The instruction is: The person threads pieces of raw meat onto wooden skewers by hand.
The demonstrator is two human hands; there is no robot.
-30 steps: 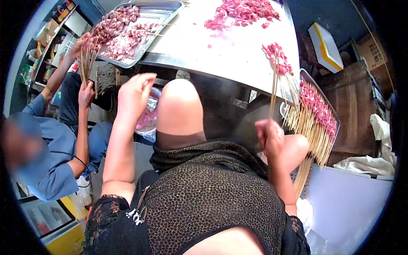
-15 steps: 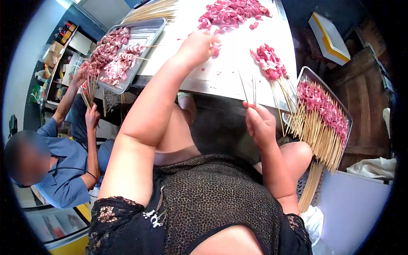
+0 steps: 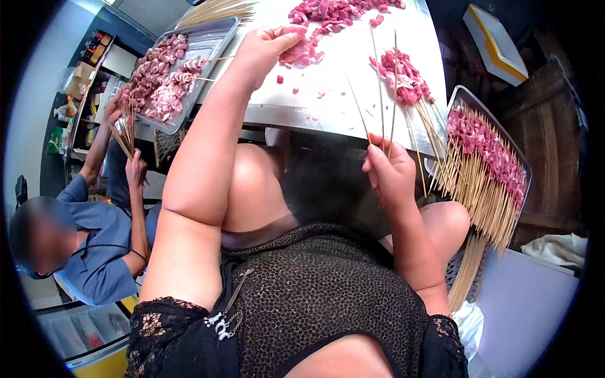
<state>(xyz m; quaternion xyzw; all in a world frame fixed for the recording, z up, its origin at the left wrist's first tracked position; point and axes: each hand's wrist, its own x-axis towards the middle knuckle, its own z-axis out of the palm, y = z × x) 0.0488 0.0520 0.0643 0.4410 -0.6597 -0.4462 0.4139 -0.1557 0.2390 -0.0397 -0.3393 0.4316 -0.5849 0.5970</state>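
My left hand [image 3: 257, 55] is over the white tabletop, thumb and fingers pinched on what looks like a small piece of raw meat [image 3: 299, 31]. Just below the fingertips lie loose pink meat pieces [image 3: 305, 53]. In front of my body, at the table's near edge, my right hand [image 3: 393, 173] grips several thin bare skewers [image 3: 380, 94] whose points fan upward. Beyond these tips rests a bunch of skewers threaded with red meat [image 3: 406, 82], their sticks hanging over the edge.
A larger heap of cut meat [image 3: 328, 16] sits farther back. On the right, a metal tray [image 3: 524, 160] holds rows of meat skewers [image 3: 485, 151]. At left, another tray [image 3: 217, 39] contains meat, near bare sticks [image 3: 217, 11]. A co-worker [image 3: 101, 230] in blue holds a bundle of skewers [image 3: 126, 135].
My left hand has moved left and up from among the meat pieces, fingers pinched. My right hand has shifted slightly right and up, and its skewers now reach higher in view, spread wider.
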